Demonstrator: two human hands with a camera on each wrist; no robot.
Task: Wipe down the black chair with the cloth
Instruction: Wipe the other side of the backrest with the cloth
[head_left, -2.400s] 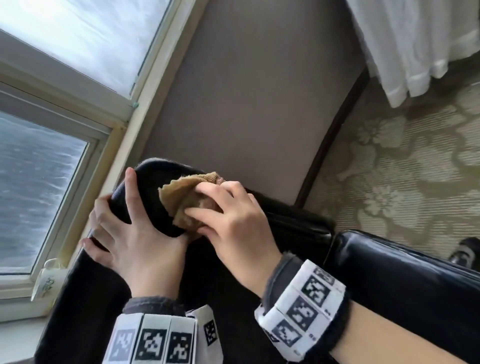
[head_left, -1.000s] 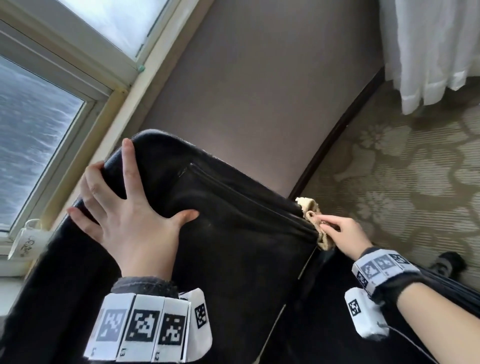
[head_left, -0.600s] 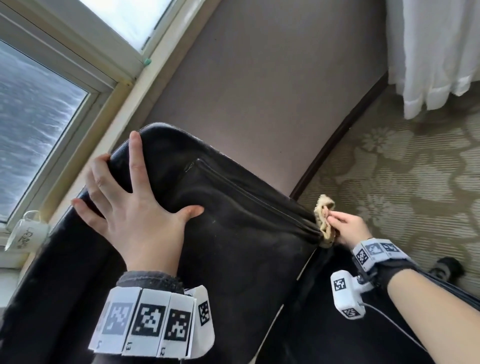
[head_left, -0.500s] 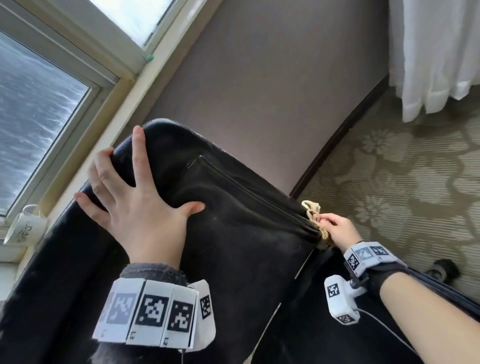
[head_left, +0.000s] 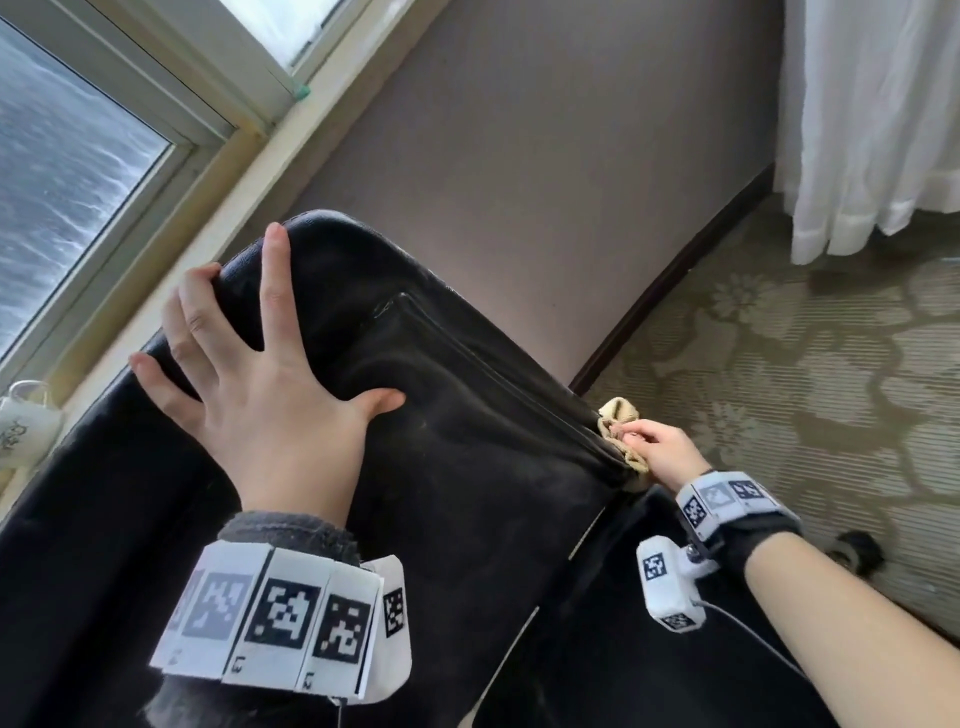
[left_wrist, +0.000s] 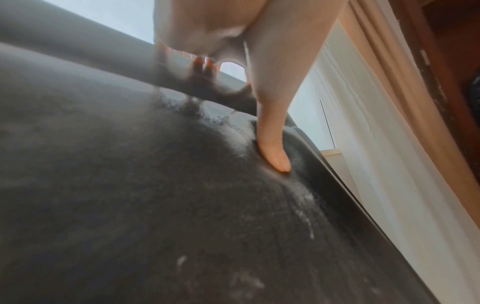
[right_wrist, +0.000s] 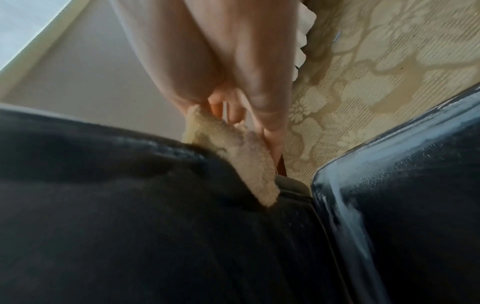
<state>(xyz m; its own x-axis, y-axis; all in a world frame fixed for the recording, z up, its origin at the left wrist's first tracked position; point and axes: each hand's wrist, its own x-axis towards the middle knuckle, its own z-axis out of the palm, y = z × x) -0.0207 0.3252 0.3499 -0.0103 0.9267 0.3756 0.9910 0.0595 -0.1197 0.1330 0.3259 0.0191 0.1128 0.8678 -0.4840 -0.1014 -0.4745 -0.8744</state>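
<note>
The black chair (head_left: 467, 467) fills the lower frame, its padded backrest tipped toward me. My left hand (head_left: 260, 384) lies spread on the backrest's top left corner, fingers straight over the edge; in the left wrist view the thumb (left_wrist: 272, 152) presses into the black padding (left_wrist: 130, 205). My right hand (head_left: 660, 452) grips the beige cloth (head_left: 621, 431) against the backrest's far right corner. In the right wrist view the cloth (right_wrist: 233, 156) is pinched between the fingers and drapes over the chair's edge (right_wrist: 130, 185). A glossy black armrest (right_wrist: 402, 195) sits just right of it.
A window (head_left: 78, 182) and its sill run along the left, with a white cup (head_left: 26, 426) on the sill. A grey wall (head_left: 519, 182) stands behind the chair. White curtains (head_left: 872, 114) hang at top right over patterned carpet (head_left: 779, 389).
The right hand carried the cloth from the backrest's top left across to its far right corner and keeps rubbing there. The left hand stays spread on the top left corner.
</note>
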